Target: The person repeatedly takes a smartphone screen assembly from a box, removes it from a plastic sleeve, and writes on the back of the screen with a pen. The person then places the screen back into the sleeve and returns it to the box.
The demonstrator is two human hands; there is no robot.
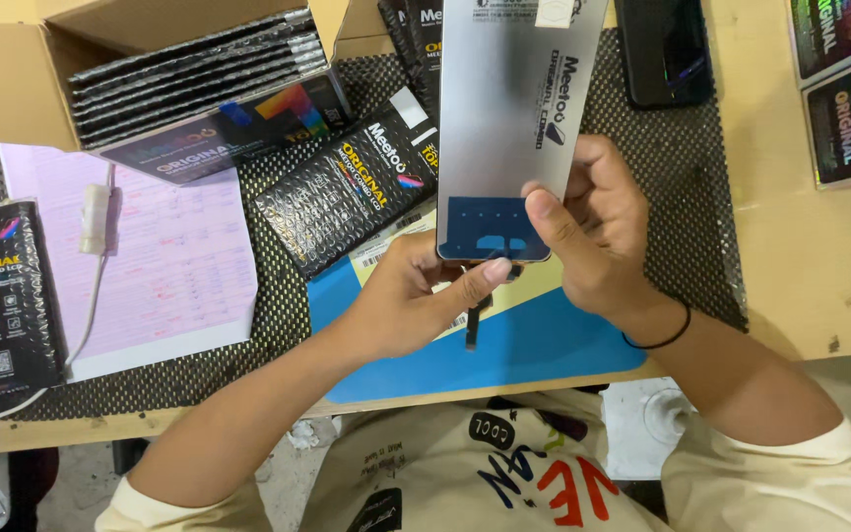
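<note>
Together we hold one flat silver phone screen panel [509,108] above the desk [800,266], our left hand [406,296] pinching its lower edge with the thumb on the blue patch, our right hand [598,232] gripping its lower right corner between thumb and fingers. Around it we count one open cardboard box [12,79] with a stack of about six slim black packages inside, one black bubble-wrapped package [347,192] lying near the panel, and one blue mat [534,345] beneath. The panel looks matte grey and upright, with a thin dark ribbon cable [473,320] hanging from its bottom.
</note>
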